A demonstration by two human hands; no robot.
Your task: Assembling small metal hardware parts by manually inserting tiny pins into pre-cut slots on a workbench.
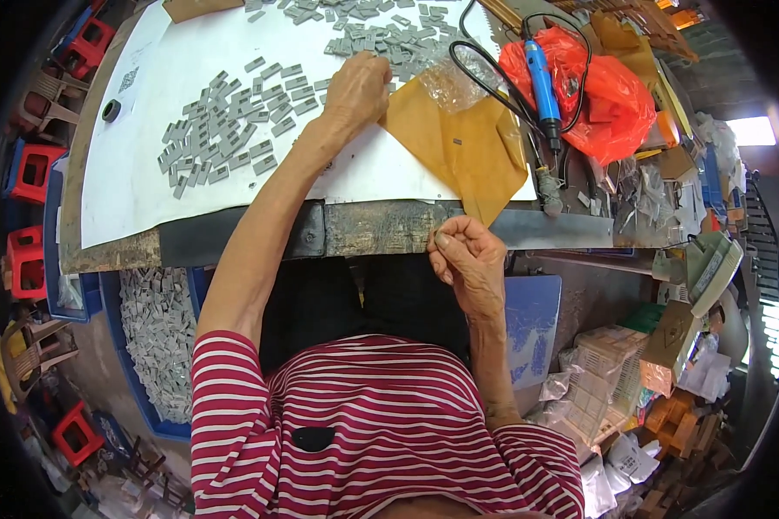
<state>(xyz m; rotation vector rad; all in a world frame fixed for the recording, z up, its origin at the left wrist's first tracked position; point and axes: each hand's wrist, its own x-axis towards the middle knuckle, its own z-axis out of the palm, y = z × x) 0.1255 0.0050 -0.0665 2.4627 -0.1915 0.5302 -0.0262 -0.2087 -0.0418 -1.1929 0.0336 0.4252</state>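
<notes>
My left hand (357,93) reaches over the white sheet (138,186) to the near edge of a pile of small grey rectangular pieces (389,43). Its fingers are curled down, and whatever they grip is hidden. A second group of grey pieces (225,130) lies spread to the left of that forearm. At the table's front edge, my right hand (472,259) is closed, thumb against the bent fingers; what it pinches is too small to make out. Close above it hangs the corner of a tan sheet (485,173), with one small grey piece (457,141) on it.
A blue electric screwdriver (542,86) with a black cable lies by a red plastic bag (610,95). Clear plastic wrap (463,78) rests on the tan sheet. A black ring (111,110) sits at left. A blue bin (117,324) of grey pieces stands below the table, left.
</notes>
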